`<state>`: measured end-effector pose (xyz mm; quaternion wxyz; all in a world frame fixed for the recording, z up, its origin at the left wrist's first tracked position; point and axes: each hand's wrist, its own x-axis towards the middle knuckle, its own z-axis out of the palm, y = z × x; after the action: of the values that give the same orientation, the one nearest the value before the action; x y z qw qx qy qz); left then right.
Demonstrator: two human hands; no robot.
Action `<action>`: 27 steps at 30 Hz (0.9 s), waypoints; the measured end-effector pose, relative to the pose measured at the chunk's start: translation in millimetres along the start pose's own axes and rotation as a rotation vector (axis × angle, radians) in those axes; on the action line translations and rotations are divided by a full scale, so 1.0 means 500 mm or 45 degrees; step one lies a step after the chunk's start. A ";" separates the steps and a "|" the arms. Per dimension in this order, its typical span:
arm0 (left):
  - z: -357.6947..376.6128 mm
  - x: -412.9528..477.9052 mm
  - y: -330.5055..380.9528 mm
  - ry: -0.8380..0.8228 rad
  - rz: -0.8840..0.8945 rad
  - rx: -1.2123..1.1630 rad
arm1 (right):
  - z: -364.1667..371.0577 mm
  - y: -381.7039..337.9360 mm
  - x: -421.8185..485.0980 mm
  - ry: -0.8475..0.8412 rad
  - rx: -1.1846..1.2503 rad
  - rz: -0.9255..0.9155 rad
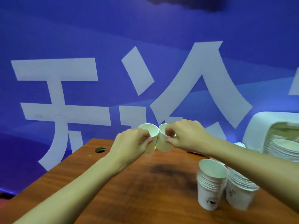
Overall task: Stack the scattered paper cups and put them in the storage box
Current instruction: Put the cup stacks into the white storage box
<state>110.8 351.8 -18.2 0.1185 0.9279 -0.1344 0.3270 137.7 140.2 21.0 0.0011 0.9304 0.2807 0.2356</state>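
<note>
**Two cups in hand, stacks waiting by your right arm**

Head view: your left hand (132,143) is closed around one cup (149,135), fingers wrapped on its side wall. Your right hand (186,136) pinches a second cup (164,139) near its rim. The two cups touch side by side, both mouths up, held just above the far edge of the desk (129,183).

What could go wrong: neither cup is lined up over the other, so pushing them together now would likely crush a wall or dent a rim instead of nesting them. Paper this thin buckles under a hard squeeze, so ease your grip.

Under your right forearm, two stacks (210,183) stand touching each other, both tilted. If your arm drops or sweeps back toward you, it could knock them over. The box (265,126) sits beyond your right wrist, already holding what look like stacked rims, though blurred. A round hole (100,149) lies in the desk just outside your left wrist.
</note>
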 end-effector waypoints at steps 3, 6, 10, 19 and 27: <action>-0.012 0.009 0.077 0.033 0.051 -0.181 | -0.063 0.053 -0.067 0.074 -0.015 0.119; -0.023 0.015 0.156 0.084 0.130 -0.325 | -0.121 0.103 -0.136 0.147 -0.035 0.211; -0.030 0.013 0.248 0.046 0.233 -0.439 | -0.168 0.157 -0.221 0.188 -0.096 0.324; -0.001 -0.018 0.311 -0.064 0.430 -0.347 | -0.197 0.189 -0.326 0.065 -0.182 0.403; 0.053 -0.032 0.310 -0.278 0.447 -0.090 | -0.179 0.193 -0.348 0.046 -0.178 0.389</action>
<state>63.4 201.5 -28.4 0.0771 0.9155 -0.3174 0.2350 21.7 -43.5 37.4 0.0249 0.9556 0.1188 0.2687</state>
